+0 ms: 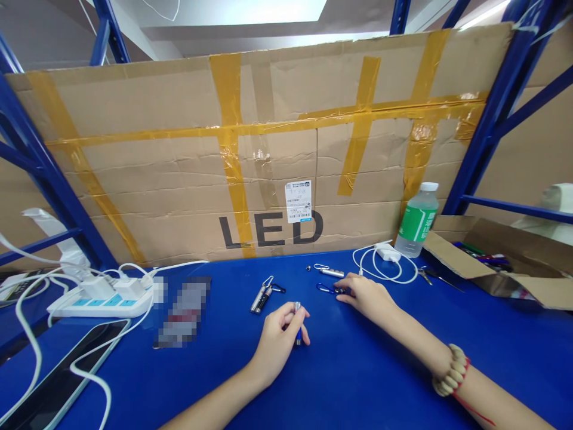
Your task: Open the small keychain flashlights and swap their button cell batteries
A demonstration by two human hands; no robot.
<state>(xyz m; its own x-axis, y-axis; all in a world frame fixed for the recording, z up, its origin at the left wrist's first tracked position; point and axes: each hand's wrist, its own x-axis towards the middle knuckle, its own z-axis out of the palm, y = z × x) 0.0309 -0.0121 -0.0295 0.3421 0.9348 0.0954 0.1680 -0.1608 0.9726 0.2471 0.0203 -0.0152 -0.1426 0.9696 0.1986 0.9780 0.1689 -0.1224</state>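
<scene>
My left hand [281, 337] is closed around a small blue penlight [298, 338]. Its silver end sticks up between thumb and fingers, and the fingers hide the middle of the body. On the table, my right hand [369, 298] pinches the small dark end piece of a blue carabiner clip [324, 288]; the fingertips partly cover that piece. Just behind it lies a silver penlight [332, 272] with a silver carabiner, beside a tiny metal part [308, 268]. Two more penlights, one silver and one black [263, 300], lie together left of centre with their clips.
A white power strip [101, 306] with chargers and cables stands left, near a phone [67, 376] and a blurred flat item [184, 313]. At right are a coiled white cable [380, 263], a water bottle [418, 221] and an open cardboard box [505, 257]. Taped cardboard [179, 197] walls the back.
</scene>
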